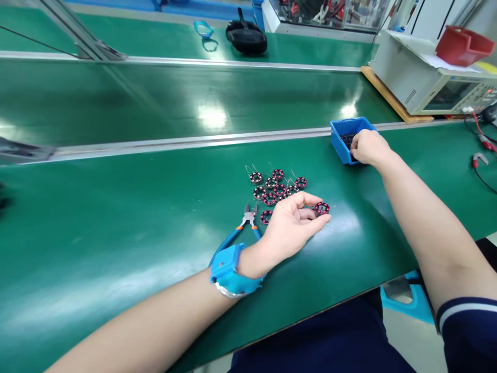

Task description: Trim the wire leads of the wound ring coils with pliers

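Observation:
My left hand (293,223) pinches a small wound ring coil (322,209) between thumb and fingertips, just above the bench. A thin wire end sticks out of the coil's right side. Beside and behind that hand lies a loose group of similar ring coils (271,182), several with wire ends standing up. My right hand (368,147) reaches into a blue bin (339,146) of small dark parts (347,139). Its fingers are closed together, and what is between them is hidden. Diagonal cutters (248,215) with blue handles lie partly under my left wrist.
A blue wrist strap (233,269) circles my left wrist. A metal rail (194,142) crosses the green bench (116,217) behind the coils. At the right stand a bench instrument (423,77) with a red bin (464,45) on top and clip leads (481,158).

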Tool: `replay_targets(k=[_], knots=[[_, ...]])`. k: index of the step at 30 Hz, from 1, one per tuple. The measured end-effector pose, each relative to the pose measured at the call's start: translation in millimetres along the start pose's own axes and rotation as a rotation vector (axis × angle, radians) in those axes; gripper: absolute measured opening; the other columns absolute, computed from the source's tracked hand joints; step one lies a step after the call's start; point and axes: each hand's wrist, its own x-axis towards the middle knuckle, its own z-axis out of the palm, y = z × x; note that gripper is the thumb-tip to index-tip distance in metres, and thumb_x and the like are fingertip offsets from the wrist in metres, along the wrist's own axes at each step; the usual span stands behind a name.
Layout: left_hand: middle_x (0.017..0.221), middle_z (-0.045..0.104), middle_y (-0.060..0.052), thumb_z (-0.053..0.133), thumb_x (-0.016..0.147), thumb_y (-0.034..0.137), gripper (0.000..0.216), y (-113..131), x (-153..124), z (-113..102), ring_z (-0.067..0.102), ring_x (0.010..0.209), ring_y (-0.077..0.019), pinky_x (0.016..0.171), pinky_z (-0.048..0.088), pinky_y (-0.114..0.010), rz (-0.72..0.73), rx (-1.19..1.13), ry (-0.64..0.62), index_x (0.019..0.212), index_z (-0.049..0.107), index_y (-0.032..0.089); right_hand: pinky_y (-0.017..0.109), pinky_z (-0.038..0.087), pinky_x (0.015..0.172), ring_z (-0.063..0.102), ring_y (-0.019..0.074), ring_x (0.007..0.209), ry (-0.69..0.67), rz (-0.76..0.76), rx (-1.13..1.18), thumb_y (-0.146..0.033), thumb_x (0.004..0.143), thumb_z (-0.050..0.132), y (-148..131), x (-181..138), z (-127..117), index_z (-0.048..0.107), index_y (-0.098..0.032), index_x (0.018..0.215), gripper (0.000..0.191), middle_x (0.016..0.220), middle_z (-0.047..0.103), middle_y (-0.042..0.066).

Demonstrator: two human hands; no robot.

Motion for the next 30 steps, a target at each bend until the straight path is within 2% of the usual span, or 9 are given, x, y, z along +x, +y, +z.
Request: replay_targets(k=[3,5,8,10,11,14,17,20,30], knots=[[0.077,0.064,-0.001,0.077,0.063,0.020,0.033,0.2,0.4,1.3,0.062,0.059,-0.0081,0.055,0.051,-0.019,0.023,0.009,0.005,0.089,0.057,0.013,0.046,0.050,0.083,0.065,0.0316,0.091,0.016,0.013,-0.012,-0.008,0.070,0.063,2.3,-0.7,-0.8,0.071,-0.013,0.080,0.014,0.087,0.070,0.014],[0.074,0.064,0.000,0.077,0.064,0.022,0.033,0.3,0.5,1.3,0.060,0.057,-0.0074,0.054,0.050,-0.019,0.018,0.019,0.006,0.087,0.056,0.013,0.046,0.049,0.083,0.064,0.0305,0.089,0.110,0.001,0.058,-0.009,0.072,0.062,4.4,-4.6,-4.9,0.070,-0.013,0.077,0.011,0.084,0.070,0.014],[0.071,0.064,0.000,0.078,0.064,0.024,0.034,-0.1,-0.1,0.9,0.058,0.054,-0.0067,0.052,0.049,-0.019,-0.003,0.028,0.027,0.086,0.053,0.015,0.040,0.050,0.077,0.064,0.0221,0.073,0.280,-0.060,0.502,-0.013,0.074,0.063,0.9,-28.5,-8.8,0.066,-0.015,0.070,0.005,0.072,0.067,0.008],[0.070,0.064,0.000,0.078,0.063,0.024,0.036,-0.2,-1.0,1.1,0.058,0.053,-0.0066,0.051,0.048,-0.018,-0.003,0.029,0.049,0.086,0.051,0.015,0.033,0.052,0.066,0.061,0.0158,0.063,0.212,-0.099,0.979,-0.020,0.076,0.064,-7.1,-59.6,-4.4,0.064,-0.016,0.071,0.006,0.069,0.066,0.004],[0.069,0.064,0.001,0.078,0.063,0.024,0.037,0.0,-1.5,1.5,0.057,0.052,-0.0066,0.050,0.048,-0.018,0.002,0.033,0.058,0.086,0.050,0.016,0.031,0.052,0.063,0.061,0.0140,0.062,0.106,-0.113,1.184,-0.025,0.076,0.067,-11.9,-77.9,0.3,0.065,-0.017,0.075,0.008,0.073,0.067,0.003],[0.067,0.062,0.002,0.078,0.063,0.023,0.036,1.1,-3.1,3.0,0.057,0.053,-0.0064,0.049,0.047,-0.016,0.035,0.075,0.073,0.085,0.050,0.016,0.025,0.052,0.061,0.061,0.0108,0.061,-0.108,-0.028,1.481,-0.035,0.072,0.075,-24.7,-128.8,19.9,0.067,-0.018,0.076,0.019,0.073,0.069,0.002],[0.068,0.061,0.003,0.079,0.062,0.022,0.035,1.6,-4.3,3.8,0.057,0.054,-0.0056,0.050,0.048,-0.015,0.088,0.140,0.085,0.084,0.052,0.015,0.023,0.052,0.062,0.061,0.0095,0.062,-0.190,0.087,1.586,-0.037,0.071,0.078,-30.7,-155.0,35.6,0.068,-0.018,0.076,0.022,0.074,0.070,0.002],[0.073,0.063,0.001,0.079,0.064,0.020,0.032,1.0,-5.4,3.9,0.059,0.055,-0.0049,0.052,0.050,-0.013,0.126,0.193,0.069,0.083,0.054,0.014,0.023,0.052,0.063,0.062,0.0088,0.062,-0.179,0.125,1.645,-0.036,0.070,0.079,-32.5,-158.2,41.5,0.069,-0.019,0.077,0.021,0.076,0.071,0.001],[0.074,0.063,0.001,0.079,0.065,0.018,0.027,0.1,-5.5,4.3,0.060,0.057,-0.0052,0.053,0.052,-0.013,0.200,0.315,0.056,0.080,0.056,0.013,0.026,0.053,0.064,0.063,0.0106,0.063,-0.090,0.059,1.607,-0.035,0.073,0.077,-38.6,-158.9,40.9,0.068,-0.019,0.077,0.019,0.074,0.071,0.001]])
